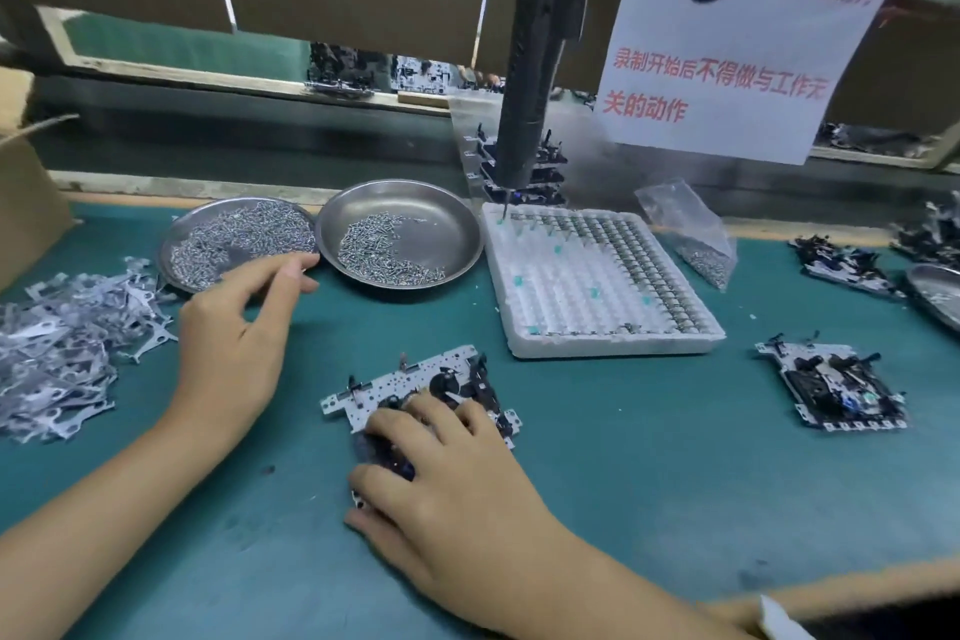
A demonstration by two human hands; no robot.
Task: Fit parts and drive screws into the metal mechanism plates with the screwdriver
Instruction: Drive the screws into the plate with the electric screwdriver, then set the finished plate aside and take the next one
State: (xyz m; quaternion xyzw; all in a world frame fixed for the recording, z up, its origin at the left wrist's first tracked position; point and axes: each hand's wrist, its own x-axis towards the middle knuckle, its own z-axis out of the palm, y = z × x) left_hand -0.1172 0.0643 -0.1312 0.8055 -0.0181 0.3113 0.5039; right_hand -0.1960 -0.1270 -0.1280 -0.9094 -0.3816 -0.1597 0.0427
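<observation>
A metal mechanism plate (395, 387) with black parts lies on the green mat in front of me. My right hand (447, 489) rests on its near half, fingers bent over it, hiding that part. My left hand (234, 338) hovers by the near rim of the left screw dish (179, 244), thumb and forefinger close together; whether they pinch a screw I cannot tell. A second dish (447, 229) holds more screws. The black electric screwdriver (530, 83) hangs from above, its tip over the far left corner of the white foam tray (613, 343).
A pile of thin stamped metal pieces (62, 353) lies at left beside a cardboard box (26, 203). Another assembled plate (836, 385) sits at right, with more at the far right. A clear bag of screws (696, 244) lies behind the tray. A paper notice (737, 47) hangs above.
</observation>
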